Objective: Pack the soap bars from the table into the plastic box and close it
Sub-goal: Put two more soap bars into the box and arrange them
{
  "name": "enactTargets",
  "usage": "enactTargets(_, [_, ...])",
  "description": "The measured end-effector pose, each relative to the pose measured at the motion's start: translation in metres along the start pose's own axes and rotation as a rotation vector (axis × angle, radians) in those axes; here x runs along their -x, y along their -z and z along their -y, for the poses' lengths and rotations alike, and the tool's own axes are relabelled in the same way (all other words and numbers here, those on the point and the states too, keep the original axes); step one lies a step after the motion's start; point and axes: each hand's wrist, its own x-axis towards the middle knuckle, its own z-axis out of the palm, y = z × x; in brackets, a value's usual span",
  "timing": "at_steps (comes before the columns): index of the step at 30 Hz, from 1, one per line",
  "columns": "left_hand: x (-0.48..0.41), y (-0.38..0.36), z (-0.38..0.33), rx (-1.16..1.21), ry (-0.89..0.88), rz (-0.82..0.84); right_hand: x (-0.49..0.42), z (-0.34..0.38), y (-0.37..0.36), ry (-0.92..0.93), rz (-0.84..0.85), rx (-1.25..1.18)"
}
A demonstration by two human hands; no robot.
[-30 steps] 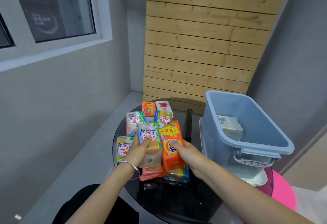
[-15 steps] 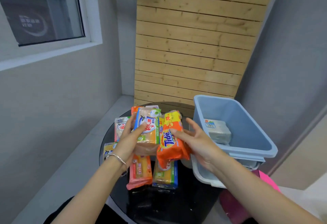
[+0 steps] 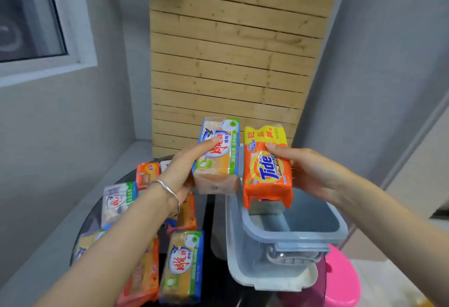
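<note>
Two wrapped soap bars are held aloft: left hand (image 3: 181, 173) grasps the blue-and-green bar (image 3: 217, 158), right hand (image 3: 313, 173) the orange Tide bar (image 3: 267, 173) above the plastic box (image 3: 295, 236); slick wrappers could slip, missing the opening, while more bars (image 3: 181, 266) crowd the surface

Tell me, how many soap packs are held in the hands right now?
2: the blue-and-green soap pack in the left hand, beside the box; the orange Tide pack in the right hand, above the open blue plastic box.
</note>
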Motion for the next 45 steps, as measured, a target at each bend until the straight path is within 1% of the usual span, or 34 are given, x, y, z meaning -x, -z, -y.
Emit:
enactTargets(3, [-0.012,-0.002,0.013,0.101,0.049,-0.052,-0.021,-0.018,0.021,-0.111,0.012,-0.032])
enactTargets(5, [-0.019,0.0,0.019,0.129,0.091,-0.086,-0.035,-0.036,0.029,-0.186,0.011,0.013])
enactTargets(8, [-0.027,0.004,0.027,0.111,0.141,-0.115,-0.054,-0.067,0.031,-0.288,0.024,0.128])
enactTargets(11, [-0.034,0.007,0.03,0.076,0.143,-0.133,-0.068,-0.091,0.025,-0.37,0.094,0.165])
enactTargets(14, [-0.04,0.008,0.033,0.036,0.129,-0.131,-0.076,-0.102,0.02,-0.412,0.172,0.191])
enactTargets(18, [-0.045,0.009,0.035,0.047,0.126,-0.134,-0.085,-0.111,0.019,-0.43,0.173,0.112])
enactTargets(21, [-0.044,0.011,0.037,0.038,0.127,-0.118,-0.088,-0.115,0.016,-0.445,0.151,0.113])
enactTargets(24, [-0.041,0.012,0.039,0.01,0.116,-0.102,-0.093,-0.122,0.014,-0.48,0.127,0.148])
enactTargets(27, [-0.04,0.012,0.04,0.037,0.112,-0.1,-0.097,-0.13,0.014,-0.506,0.151,0.235])
enactTargets(30, [-0.039,0.015,0.04,0.039,0.131,-0.111,-0.098,-0.134,0.015,-0.487,0.175,0.318])
enactTargets(33, [-0.037,0.018,0.042,0.051,0.137,-0.122,-0.098,-0.133,0.016,-0.466,0.177,0.345])
enactTargets(38, [-0.028,0.015,0.038,0.061,0.107,-0.096,-0.099,-0.127,0.017,-0.487,0.174,0.376])
enactTargets(41, [-0.023,0.011,0.034,0.053,0.083,-0.09,-0.096,-0.12,0.016,-0.491,0.171,0.354])
enactTargets(45, [-0.016,0.006,0.027,0.036,0.009,-0.095,-0.085,-0.105,0.019,-0.445,0.185,0.31])
